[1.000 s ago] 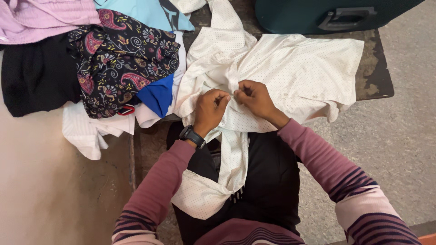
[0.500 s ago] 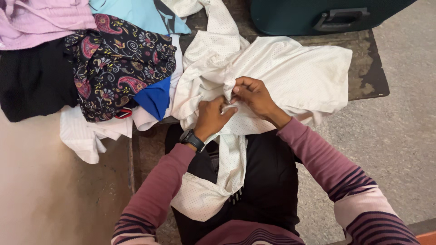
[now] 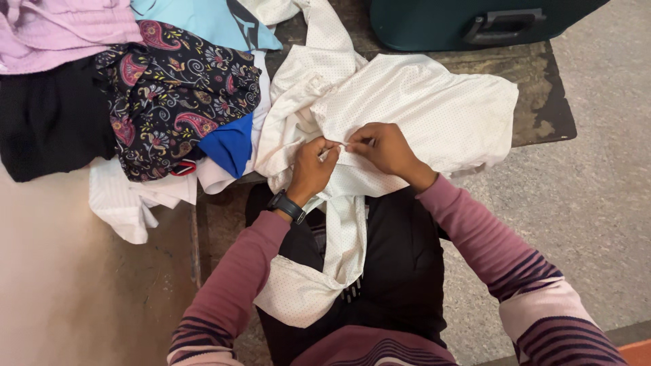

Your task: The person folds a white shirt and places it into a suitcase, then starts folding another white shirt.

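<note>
Left hand [image 3: 313, 169] and right hand [image 3: 384, 148] each grip pinched shut on the white dotted shirt [image 3: 434, 112], which spreads beyond them over the bench [image 3: 542, 102]

Dark worn wooden bench [image 3: 542, 102]: white dotted shirt [image 3: 434, 108] spread centre-right; pile of clothes left, black paisley-print cloth [image 3: 176, 95] on top; dark teal suitcase [image 3: 441, 20] at far edge.

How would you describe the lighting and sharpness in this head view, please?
Head view: soft, even light with no glare; the white dotted shirt and both hands, left hand and right hand, are sharp; only faint shadows lie under the cloth folds.
</note>
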